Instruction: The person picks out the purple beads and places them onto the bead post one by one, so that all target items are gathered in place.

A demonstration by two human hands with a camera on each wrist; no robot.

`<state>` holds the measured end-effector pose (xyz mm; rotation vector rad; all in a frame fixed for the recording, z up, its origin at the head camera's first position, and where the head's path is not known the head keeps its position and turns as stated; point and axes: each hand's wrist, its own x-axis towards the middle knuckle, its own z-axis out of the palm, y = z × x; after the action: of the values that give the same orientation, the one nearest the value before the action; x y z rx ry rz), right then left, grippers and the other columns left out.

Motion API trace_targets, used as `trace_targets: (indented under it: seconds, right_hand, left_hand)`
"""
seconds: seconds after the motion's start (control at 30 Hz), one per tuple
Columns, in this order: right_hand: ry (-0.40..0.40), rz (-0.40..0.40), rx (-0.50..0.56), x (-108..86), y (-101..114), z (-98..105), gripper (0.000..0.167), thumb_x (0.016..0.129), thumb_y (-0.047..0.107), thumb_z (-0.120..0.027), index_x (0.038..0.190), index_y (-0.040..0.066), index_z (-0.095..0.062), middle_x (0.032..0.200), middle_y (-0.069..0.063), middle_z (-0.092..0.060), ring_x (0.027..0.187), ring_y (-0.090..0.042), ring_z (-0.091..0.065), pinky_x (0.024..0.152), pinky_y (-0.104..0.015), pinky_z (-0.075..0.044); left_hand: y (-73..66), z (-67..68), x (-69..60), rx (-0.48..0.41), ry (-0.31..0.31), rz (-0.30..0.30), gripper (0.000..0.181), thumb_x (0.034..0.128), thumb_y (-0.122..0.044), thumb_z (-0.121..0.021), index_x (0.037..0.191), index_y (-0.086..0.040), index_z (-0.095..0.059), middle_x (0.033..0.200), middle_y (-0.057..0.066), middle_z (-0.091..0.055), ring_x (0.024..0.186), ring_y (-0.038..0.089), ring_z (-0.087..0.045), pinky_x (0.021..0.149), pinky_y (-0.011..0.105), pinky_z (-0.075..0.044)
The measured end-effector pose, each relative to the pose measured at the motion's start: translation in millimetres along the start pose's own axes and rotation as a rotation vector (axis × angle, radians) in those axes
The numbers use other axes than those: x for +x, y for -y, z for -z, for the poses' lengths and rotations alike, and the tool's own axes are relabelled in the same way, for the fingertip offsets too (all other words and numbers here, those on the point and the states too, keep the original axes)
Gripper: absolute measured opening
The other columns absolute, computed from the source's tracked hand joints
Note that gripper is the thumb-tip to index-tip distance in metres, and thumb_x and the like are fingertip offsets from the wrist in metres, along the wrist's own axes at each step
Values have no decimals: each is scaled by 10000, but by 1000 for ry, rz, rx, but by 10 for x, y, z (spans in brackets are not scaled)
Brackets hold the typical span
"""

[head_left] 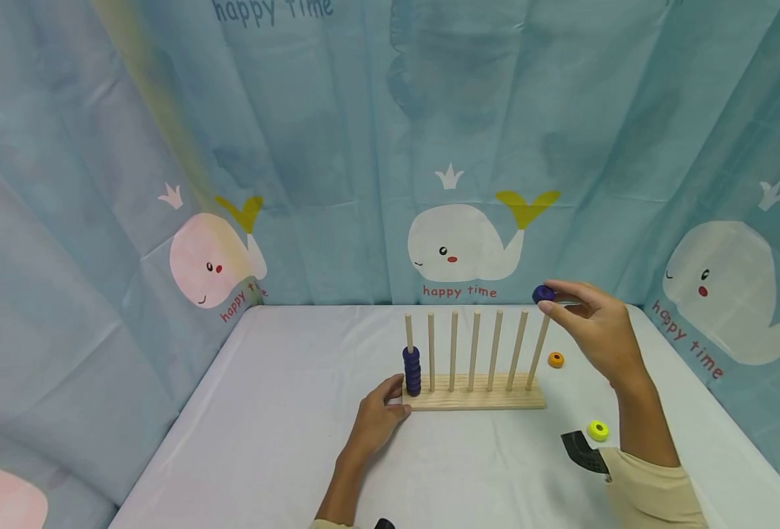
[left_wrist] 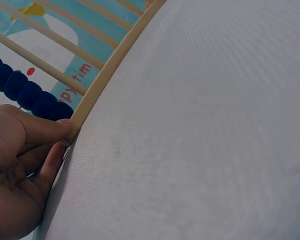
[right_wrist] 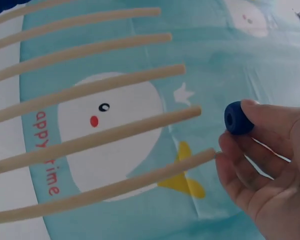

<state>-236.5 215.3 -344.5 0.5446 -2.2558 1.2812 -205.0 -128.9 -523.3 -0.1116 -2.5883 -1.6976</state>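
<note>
A wooden peg rack [head_left: 472, 399] with several upright pegs stands on the table. Its leftmost peg carries a stack of dark blue beads [head_left: 413, 373], also visible in the left wrist view as blue beads [left_wrist: 27, 92]. My left hand [head_left: 378, 420] grips the left end of the rack's base, thumb at the front edge. Between thumb and fingers, my right hand [head_left: 598, 330] pinches a single dark blue bead [right_wrist: 238, 118] near the top of the rightmost peg [right_wrist: 115, 185]. The bead's hole faces the pegs, and it is apart from the peg tips in the right wrist view.
On the white table [head_left: 284, 411], an orange bead [head_left: 556, 360] lies right of the rack and a yellow bead [head_left: 598, 430] lies nearer me. A bit of something red shows beside my right wrist. A blue whale-print curtain [head_left: 337, 220] hangs behind the table.
</note>
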Motion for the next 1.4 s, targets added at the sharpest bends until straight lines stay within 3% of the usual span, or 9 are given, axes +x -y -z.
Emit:
trace_targets:
  seconds: [0.43,0.7,1.13,1.27,1.4]
  right_hand:
    - [77,54,108,100,207,-214,371,889,123,-713,1255,110,-654,1145,-36,-633,1002,-125,-621,803,-156,-499]
    - [137,88,175,120,639,-326,330,876,-6,-690,1196,-64,-635,1112,-153,-633,984,-249,-626,814,-184,-509]
    - [212,99,188,153,841,-601,314,885,33,-696,1192,-16,-650,1124,-132,-636,1010,-231,-621,826,-223,-517]
    - [210,112,220,166,791,-698,317,880,28,-699,1191,-7,-653,1116,-119,-632,1011,-232,-615,845,-245,-519]
    - [215,131,236,202,663,-816,310,886,86,-710,1193,67,-670,1112,-36,-637,1007,-172,-611,846,-258,-519]
  left_hand:
    - [9,-7,3,-2,0,0,579,886,-112,-675,1431,-165,-487,1297,67,-602,1103,189,-606,967,443,-448]
    - [27,-20,21,-3,-5,2,581,878,-118,-683,1425,-172,-496,1304,69,-599,1112,192,-602,982,452,-435]
    - [7,-6,-1,-7,-5,5,585,876,-109,-692,1424,-169,-497,1290,82,-610,1107,202,-610,978,465,-437]
    - [-8,-2,-1,1,-3,5,585,879,-108,-689,1427,-159,-494,1285,80,-613,1113,204,-607,984,464,-433]
    - [-17,1,1,7,-4,-5,583,878,-99,-685,1427,-136,-492,1284,90,-613,1118,218,-605,978,474,-437]
